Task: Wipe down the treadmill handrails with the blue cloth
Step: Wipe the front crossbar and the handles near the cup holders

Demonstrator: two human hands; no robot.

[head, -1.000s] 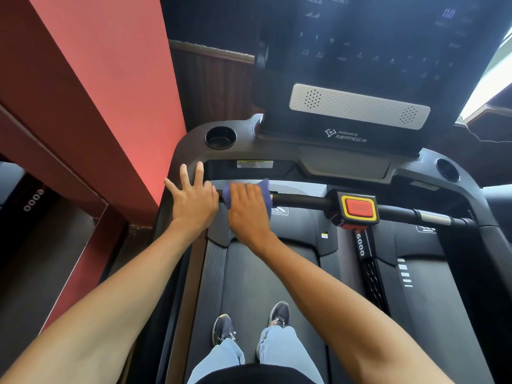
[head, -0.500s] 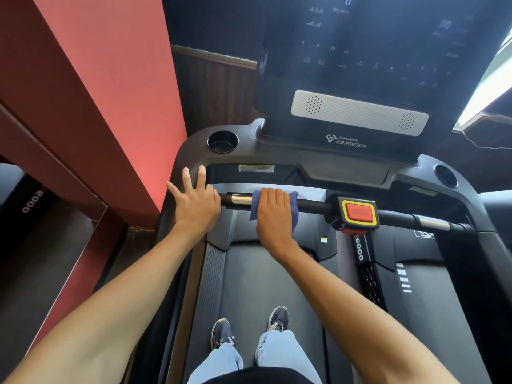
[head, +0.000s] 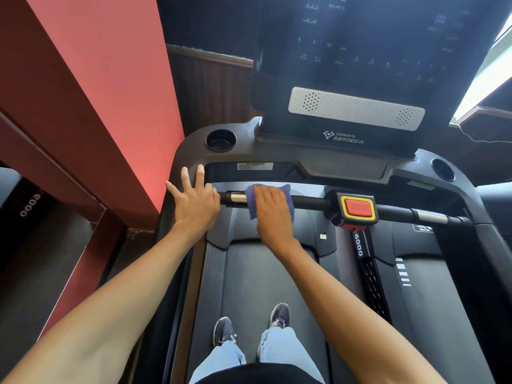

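— On the front handrail [head: 310,202], where's your right hand [head: 273,209]?
— Curled over the blue cloth [head: 252,205], you're clamping it round the bar, between the chrome sensor [head: 238,197] and the red stop button [head: 359,208].
— And your left hand [head: 194,200]?
— Fingers spread, flat on the treadmill's left side rail [head: 180,162], holding nothing, just beside the cloth.
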